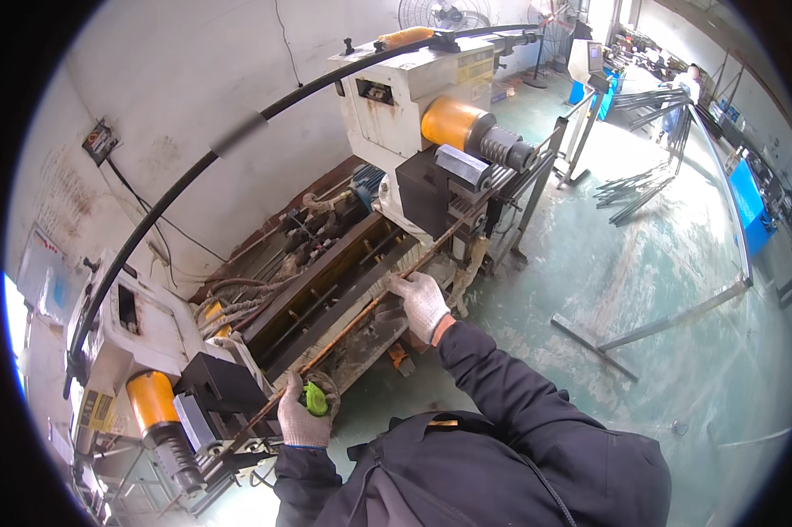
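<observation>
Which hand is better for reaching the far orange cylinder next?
Probably the right hand: it holds the long rod nearer the far orange cylinder. The left hand is farther away, near the other machine head, and has a green object in it.

Bright overall. Floor (pixel 580 263) washed out by milky glare toward the upper right; near-white patch at lower left. Recessed machine trough (pixel 301 328) dim. Dark jacket (pixel 501 479) loses fold detail. Left hand (pixel 305 415) and right hand (pixel 421 305) well lit, fairly sharp. Far background hazy, soft. Grey smear blurs part of the black hose (pixel 173 194). Black circular vignette, bluish fringe; straight edges bow near the rim.
</observation>
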{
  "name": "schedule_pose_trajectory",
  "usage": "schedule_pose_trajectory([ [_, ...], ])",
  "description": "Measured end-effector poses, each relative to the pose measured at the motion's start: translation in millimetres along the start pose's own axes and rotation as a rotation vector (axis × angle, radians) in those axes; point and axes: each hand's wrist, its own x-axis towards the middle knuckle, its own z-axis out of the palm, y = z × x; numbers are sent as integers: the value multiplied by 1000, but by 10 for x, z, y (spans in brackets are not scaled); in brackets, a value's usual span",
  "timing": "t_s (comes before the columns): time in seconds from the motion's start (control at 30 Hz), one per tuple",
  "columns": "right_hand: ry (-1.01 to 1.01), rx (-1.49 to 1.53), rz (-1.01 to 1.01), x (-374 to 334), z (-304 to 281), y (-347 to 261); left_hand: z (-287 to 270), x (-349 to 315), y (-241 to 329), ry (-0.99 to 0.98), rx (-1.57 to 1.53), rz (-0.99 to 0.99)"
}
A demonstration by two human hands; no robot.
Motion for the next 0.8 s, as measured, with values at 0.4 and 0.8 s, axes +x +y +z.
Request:
schedule_pose_trajectory([
  [0.4,89,-1432,-761,152,-206,220,-292,129,17,-15,-45,-107],
  [0.8,80,-235,-45,189,-36,202,-740,-12,59,27,143,218],
])
